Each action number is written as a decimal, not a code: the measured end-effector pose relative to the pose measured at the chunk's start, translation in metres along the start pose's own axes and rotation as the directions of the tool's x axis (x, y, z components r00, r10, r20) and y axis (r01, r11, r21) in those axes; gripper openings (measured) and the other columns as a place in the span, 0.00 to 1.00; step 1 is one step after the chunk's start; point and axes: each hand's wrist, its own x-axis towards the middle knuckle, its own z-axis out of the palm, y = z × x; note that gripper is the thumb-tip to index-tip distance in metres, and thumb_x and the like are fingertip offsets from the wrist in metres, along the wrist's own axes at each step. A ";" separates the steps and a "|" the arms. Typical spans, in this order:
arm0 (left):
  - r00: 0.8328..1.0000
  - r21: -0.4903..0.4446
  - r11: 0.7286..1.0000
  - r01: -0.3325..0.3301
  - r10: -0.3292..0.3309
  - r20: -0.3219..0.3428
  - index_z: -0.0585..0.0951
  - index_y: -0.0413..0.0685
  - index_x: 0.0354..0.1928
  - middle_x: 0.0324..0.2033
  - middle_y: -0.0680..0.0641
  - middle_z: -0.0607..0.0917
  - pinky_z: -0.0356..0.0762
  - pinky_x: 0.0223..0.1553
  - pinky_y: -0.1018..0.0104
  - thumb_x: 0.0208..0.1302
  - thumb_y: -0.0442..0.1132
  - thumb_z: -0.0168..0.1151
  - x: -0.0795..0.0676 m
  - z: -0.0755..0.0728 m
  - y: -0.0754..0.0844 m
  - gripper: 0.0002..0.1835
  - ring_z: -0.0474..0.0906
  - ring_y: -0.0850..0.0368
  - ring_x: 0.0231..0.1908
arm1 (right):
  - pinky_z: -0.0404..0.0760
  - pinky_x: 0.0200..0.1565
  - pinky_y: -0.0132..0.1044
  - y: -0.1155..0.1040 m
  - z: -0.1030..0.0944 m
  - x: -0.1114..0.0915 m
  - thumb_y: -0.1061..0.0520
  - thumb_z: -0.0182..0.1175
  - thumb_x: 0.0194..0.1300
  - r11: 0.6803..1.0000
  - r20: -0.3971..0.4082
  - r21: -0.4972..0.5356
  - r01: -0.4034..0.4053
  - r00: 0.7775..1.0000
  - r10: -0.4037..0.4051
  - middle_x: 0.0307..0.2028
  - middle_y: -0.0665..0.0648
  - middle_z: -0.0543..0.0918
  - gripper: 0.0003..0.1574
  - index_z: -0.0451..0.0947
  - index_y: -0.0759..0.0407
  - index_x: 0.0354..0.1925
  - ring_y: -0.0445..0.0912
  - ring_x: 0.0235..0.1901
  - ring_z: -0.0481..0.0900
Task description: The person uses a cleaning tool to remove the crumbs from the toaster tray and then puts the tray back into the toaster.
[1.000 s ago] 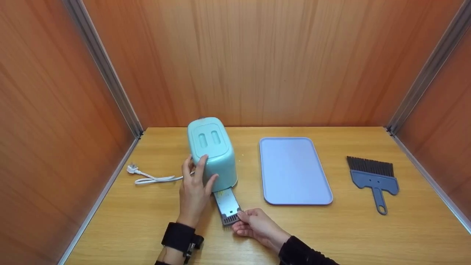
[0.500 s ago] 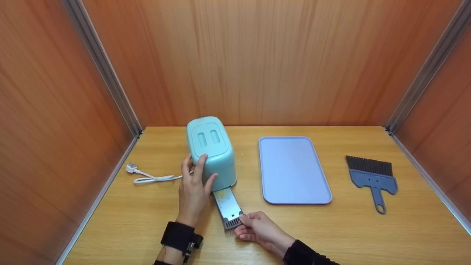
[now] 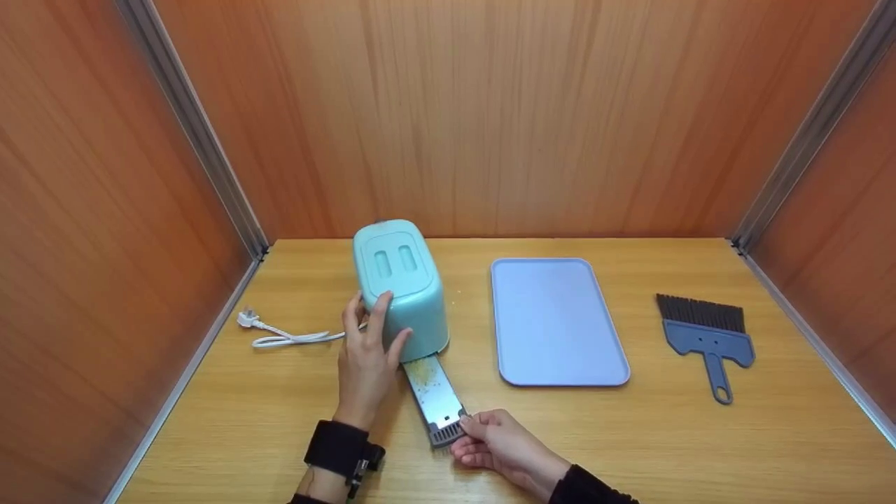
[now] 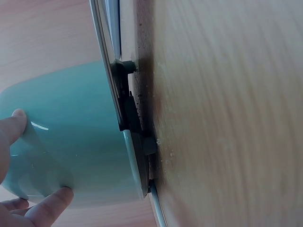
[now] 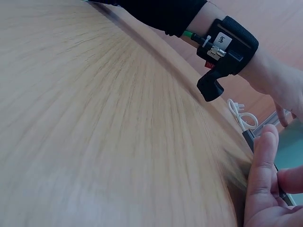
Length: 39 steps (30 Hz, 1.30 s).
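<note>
A mint-green toaster (image 3: 420,322) stands on the wooden table, a little left of the middle. My left hand (image 3: 365,378) rests against its near left corner. The fingers are spread over the side and top edge, and the thumb lies on the near face; the left wrist view shows fingertips (image 4: 61,194) on the shell. From under the near end sticks out a metal crumb tray (image 3: 437,400) with a grey slotted end, yellowish crumbs lying on its far part. My right hand (image 3: 507,448) pinches the right corner of that end between thumb and fingers. The tray's inner end is hidden under the toaster.
A lilac serving tray (image 3: 560,322) lies right of the toaster. Farther right is a grey brush (image 3: 708,339) with dark bristles. The toaster's white cord and plug (image 3: 294,339) lie at left. Wooden panels (image 3: 490,119) enclose the table at the back and sides.
My right hand has drawn the crumb tray farther out of the toaster, toward me, and more crumbs show on it. The left hand has kept its place on the toaster.
</note>
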 end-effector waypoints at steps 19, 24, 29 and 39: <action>1.000 0.004 1.000 -0.022 0.022 -0.012 0.68 0.66 0.78 0.77 0.34 0.62 0.87 0.56 0.38 0.69 0.49 0.75 0.000 0.001 -0.001 0.39 0.78 0.31 0.66 | 0.87 0.36 0.26 0.004 -0.008 -0.019 0.57 0.50 0.86 0.998 0.026 -0.011 -0.056 0.998 0.056 0.30 0.52 0.88 0.13 0.77 0.65 0.49 0.36 0.28 0.86; 0.999 0.015 0.999 -0.041 0.041 -0.020 0.68 0.66 0.78 0.76 0.33 0.62 0.87 0.57 0.38 0.68 0.48 0.75 0.001 0.001 -0.002 0.39 0.79 0.32 0.66 | 0.87 0.37 0.26 0.002 -0.013 -0.021 0.56 0.50 0.86 0.995 0.001 -0.015 -0.096 0.995 0.096 0.31 0.53 0.88 0.14 0.78 0.66 0.51 0.37 0.29 0.86; 0.999 0.003 0.999 -0.035 0.035 -0.009 0.68 0.67 0.78 0.77 0.33 0.62 0.87 0.57 0.38 0.68 0.48 0.75 0.001 0.000 -0.001 0.39 0.79 0.31 0.66 | 0.88 0.38 0.26 0.000 -0.017 -0.026 0.56 0.49 0.86 0.995 0.004 -0.009 -0.104 0.995 0.104 0.31 0.52 0.88 0.15 0.78 0.66 0.53 0.37 0.30 0.86; 1.000 0.007 1.000 -0.019 0.019 -0.002 0.68 0.66 0.77 0.77 0.33 0.62 0.86 0.59 0.36 0.68 0.48 0.76 0.002 -0.001 0.000 0.39 0.77 0.31 0.68 | 0.88 0.39 0.28 -0.005 -0.025 -0.036 0.56 0.49 0.86 0.998 -0.008 -0.007 -0.061 0.998 0.061 0.32 0.53 0.88 0.13 0.75 0.65 0.50 0.38 0.31 0.87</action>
